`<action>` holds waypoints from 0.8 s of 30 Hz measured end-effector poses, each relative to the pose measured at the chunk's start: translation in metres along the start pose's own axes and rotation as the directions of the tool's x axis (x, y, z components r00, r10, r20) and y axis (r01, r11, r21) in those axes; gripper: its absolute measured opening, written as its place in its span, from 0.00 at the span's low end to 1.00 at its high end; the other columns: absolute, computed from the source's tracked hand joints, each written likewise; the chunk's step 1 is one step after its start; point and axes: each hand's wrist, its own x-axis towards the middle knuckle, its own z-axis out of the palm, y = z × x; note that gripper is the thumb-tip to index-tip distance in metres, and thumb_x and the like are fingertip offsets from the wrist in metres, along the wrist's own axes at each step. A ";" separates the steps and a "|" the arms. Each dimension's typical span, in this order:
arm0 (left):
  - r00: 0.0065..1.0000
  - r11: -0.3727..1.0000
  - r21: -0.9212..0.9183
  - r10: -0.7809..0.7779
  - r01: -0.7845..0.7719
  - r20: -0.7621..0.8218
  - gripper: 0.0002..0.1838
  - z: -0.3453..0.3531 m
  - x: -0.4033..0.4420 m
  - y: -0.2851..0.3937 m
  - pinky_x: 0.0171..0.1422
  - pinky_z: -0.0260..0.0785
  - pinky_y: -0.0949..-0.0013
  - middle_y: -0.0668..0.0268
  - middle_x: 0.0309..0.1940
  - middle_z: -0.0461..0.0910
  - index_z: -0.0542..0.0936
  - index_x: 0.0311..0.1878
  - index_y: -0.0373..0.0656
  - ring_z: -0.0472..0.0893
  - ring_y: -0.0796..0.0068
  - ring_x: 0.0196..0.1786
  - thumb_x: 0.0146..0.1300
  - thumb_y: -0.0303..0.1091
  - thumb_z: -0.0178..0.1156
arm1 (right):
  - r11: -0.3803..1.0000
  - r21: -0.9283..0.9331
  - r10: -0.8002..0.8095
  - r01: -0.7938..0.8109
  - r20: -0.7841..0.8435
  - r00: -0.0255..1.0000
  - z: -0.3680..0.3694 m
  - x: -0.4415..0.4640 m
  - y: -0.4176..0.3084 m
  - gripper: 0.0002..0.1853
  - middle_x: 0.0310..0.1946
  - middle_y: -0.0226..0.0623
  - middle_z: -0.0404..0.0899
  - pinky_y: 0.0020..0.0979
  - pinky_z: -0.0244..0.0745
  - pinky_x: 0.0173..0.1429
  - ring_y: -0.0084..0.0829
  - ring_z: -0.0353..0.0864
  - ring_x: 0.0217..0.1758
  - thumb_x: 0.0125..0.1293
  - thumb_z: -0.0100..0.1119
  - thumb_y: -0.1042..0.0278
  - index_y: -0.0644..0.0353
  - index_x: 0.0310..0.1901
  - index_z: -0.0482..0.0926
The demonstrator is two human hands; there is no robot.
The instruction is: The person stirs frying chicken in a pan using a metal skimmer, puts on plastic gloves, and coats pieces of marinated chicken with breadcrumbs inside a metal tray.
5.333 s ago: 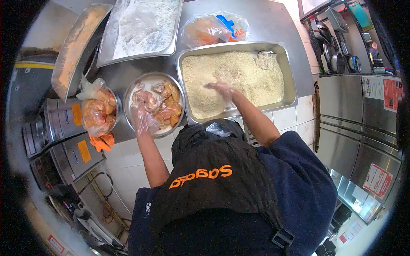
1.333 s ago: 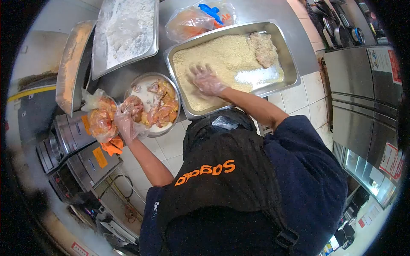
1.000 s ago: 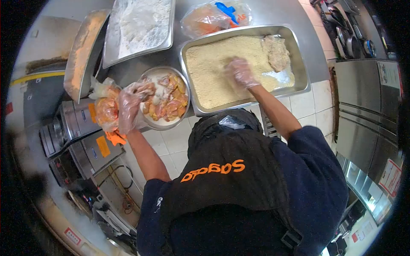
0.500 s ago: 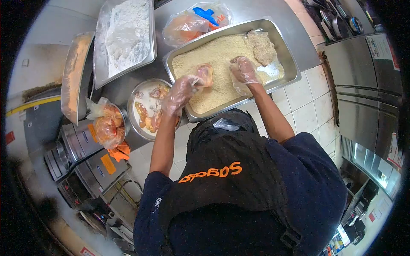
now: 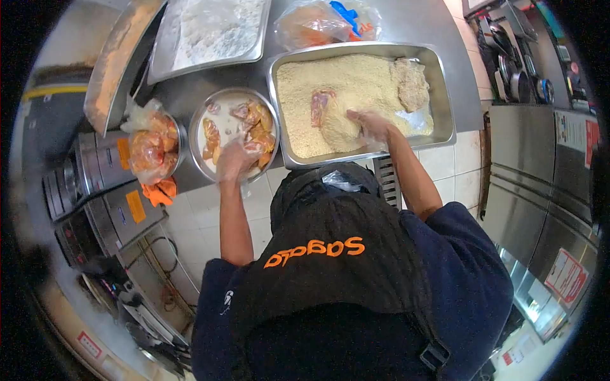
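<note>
My left hand [image 5: 235,160], in a clear plastic glove, is at the near side of a round metal bowl [image 5: 196,147]. In the bowl, raw chicken pieces [image 5: 259,134] sit in white liquid. Its fingers are smeared and partly lost against the chicken, so their grip is unclear. My right hand [image 5: 372,126], also gloved, rests low over the pale crumbs [image 5: 305,79] in a deep steel pan [image 5: 450,105], fingers apart and reaching left. Just left of those fingers, a raw chicken piece [image 5: 323,106] lies on the crumbs. A crumb-coated piece [image 5: 412,86] lies at the pan's right end.
Behind the bowl is a metal tray of white flour [image 5: 213,28]. A long tub of orange powder [image 5: 121,60] stands far left. A bag of orange-coloured pieces [image 5: 154,149] sits left of the bowl. Another plastic bag [image 5: 314,25] lies behind the pan.
The raw chicken piece has left my left hand and lies on the crumbs. That hand has moved left to the bowl. My right hand has come lower and nearer the piece.
</note>
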 end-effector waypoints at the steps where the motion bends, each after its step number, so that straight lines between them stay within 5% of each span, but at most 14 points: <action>1: 1.000 1.000 -0.013 -0.020 0.020 -0.006 0.34 0.001 0.002 0.001 0.52 0.67 0.61 0.49 0.45 0.76 0.73 0.52 0.40 0.76 0.55 0.50 0.43 0.50 0.64 | 1.000 -0.020 0.002 -0.002 0.015 1.000 0.004 -0.010 -0.016 0.30 0.52 0.42 0.72 0.38 0.68 0.49 0.36 0.71 0.53 0.58 0.53 0.44 0.64 0.52 0.73; 3: 0.988 0.985 -0.077 0.153 -0.154 -0.023 0.32 0.000 0.003 0.001 0.45 0.70 0.60 0.49 0.42 0.78 0.74 0.47 0.33 0.78 0.55 0.44 0.42 0.48 0.63 | 0.981 0.144 -0.127 0.134 -0.052 0.990 0.013 -0.024 -0.047 0.25 0.48 0.40 0.75 0.37 0.69 0.49 0.35 0.71 0.53 0.58 0.57 0.51 0.62 0.50 0.74; 4: 0.991 0.987 -0.081 0.133 -0.136 -0.033 0.32 0.008 0.015 -0.010 0.45 0.70 0.60 0.49 0.42 0.78 0.74 0.47 0.33 0.78 0.55 0.44 0.42 0.48 0.63 | 0.938 -0.210 -0.295 0.276 -0.065 0.953 -0.010 0.015 -0.039 0.28 0.48 0.44 0.75 0.38 0.68 0.54 0.39 0.71 0.55 0.58 0.54 0.47 0.62 0.52 0.73; 5: 0.997 0.996 -0.052 0.069 -0.068 0.021 0.33 0.026 0.033 -0.026 0.46 0.70 0.61 0.49 0.42 0.78 0.73 0.48 0.33 0.78 0.55 0.45 0.42 0.49 0.62 | 0.935 -0.217 -0.297 0.280 -0.050 0.954 -0.018 0.033 -0.053 0.28 0.48 0.44 0.75 0.38 0.68 0.54 0.39 0.71 0.55 0.58 0.54 0.47 0.62 0.52 0.73; 6: 0.997 1.000 -0.022 0.005 -0.003 0.075 0.33 0.037 0.040 -0.036 0.47 0.70 0.62 0.49 0.43 0.78 0.73 0.48 0.34 0.78 0.55 0.45 0.41 0.49 0.62 | 0.735 -0.647 -0.357 0.205 -0.111 0.928 -0.024 0.048 -0.066 0.30 0.48 0.46 0.75 0.38 0.68 0.55 0.41 0.72 0.55 0.57 0.53 0.43 0.63 0.52 0.73; 7: 0.997 1.000 -0.028 -0.006 0.008 0.071 0.33 0.032 0.033 -0.029 0.47 0.70 0.62 0.49 0.43 0.78 0.73 0.48 0.34 0.78 0.55 0.45 0.41 0.49 0.62 | 0.377 -0.925 -0.441 0.049 -0.133 0.888 -0.024 0.057 -0.073 0.33 0.48 0.48 0.75 0.38 0.67 0.57 0.43 0.72 0.55 0.56 0.52 0.40 0.63 0.52 0.73; 8: 0.999 0.999 0.036 -0.038 0.038 0.004 0.33 0.020 0.022 -0.009 0.48 0.69 0.62 0.49 0.42 0.78 0.74 0.48 0.34 0.78 0.55 0.45 0.41 0.49 0.62 | 0.370 -0.927 -0.442 0.058 -0.121 0.889 -0.014 0.060 -0.078 0.33 0.48 0.48 0.75 0.38 0.67 0.57 0.43 0.72 0.55 0.56 0.52 0.40 0.63 0.52 0.73; 10: 0.995 0.992 0.098 -0.073 0.080 -0.068 0.33 0.015 0.015 0.001 0.49 0.69 0.63 0.49 0.40 0.79 0.74 0.48 0.35 0.78 0.54 0.44 0.40 0.48 0.62 | 0.593 -0.804 -0.514 0.033 -0.348 0.784 0.020 0.068 -0.094 0.40 0.54 0.51 0.70 0.32 0.60 0.63 0.44 0.69 0.58 0.53 0.50 0.34 0.61 0.58 0.66; 12: 0.991 0.984 0.176 0.032 -0.009 -0.127 0.25 0.023 0.017 -0.002 0.52 0.67 0.59 0.46 0.42 0.77 0.75 0.45 0.34 0.77 0.54 0.48 0.46 0.42 0.55 | 0.549 -0.836 -0.492 0.018 -0.305 0.816 0.051 0.072 -0.107 0.37 0.54 0.50 0.70 0.35 0.59 0.64 0.44 0.68 0.59 0.54 0.49 0.34 0.58 0.56 0.68; 16: 0.995 0.992 0.123 -0.020 0.032 -0.097 0.19 0.033 0.030 -0.020 0.50 0.68 0.58 0.45 0.39 0.78 0.78 0.38 0.34 0.78 0.52 0.45 0.46 0.40 0.55 | 0.442 -0.895 -0.489 0.056 -0.189 0.852 0.090 0.057 -0.102 0.37 0.50 0.51 0.74 0.44 0.61 0.61 0.49 0.69 0.57 0.51 0.51 0.33 0.60 0.50 0.74; 20: 0.974 0.983 -0.180 -0.070 0.032 -0.214 0.17 0.037 0.029 -0.033 0.43 0.69 0.60 0.46 0.32 0.78 0.78 0.35 0.31 0.79 0.53 0.37 0.47 0.37 0.56 | 0.123 -0.989 -0.667 0.083 -0.021 0.745 0.097 0.045 -0.049 0.28 0.57 0.45 0.67 0.55 0.49 0.64 0.46 0.60 0.64 0.51 0.52 0.39 0.50 0.48 0.76; 22: 0.969 0.881 -0.473 -0.089 -0.032 -0.231 0.14 0.030 0.017 -0.036 0.37 0.69 0.64 0.53 0.26 0.78 0.77 0.36 0.30 0.77 0.64 0.29 0.48 0.31 0.57 | 0.096 -0.988 -0.718 0.124 0.018 0.696 0.090 0.043 -0.036 0.28 0.56 0.44 0.68 0.53 0.46 0.65 0.45 0.59 0.64 0.52 0.52 0.39 0.50 0.48 0.75; 24: 0.982 0.856 -0.516 -0.093 -0.006 -0.166 0.15 0.013 0.013 -0.036 0.38 0.69 0.62 0.50 0.27 0.78 0.77 0.36 0.30 0.78 0.62 0.30 0.49 0.33 0.57 | 0.079 -0.989 -0.747 0.122 0.022 0.664 0.092 0.043 -0.045 0.27 0.54 0.42 0.69 0.51 0.44 0.67 0.44 0.60 0.63 0.53 0.50 0.40 0.50 0.48 0.75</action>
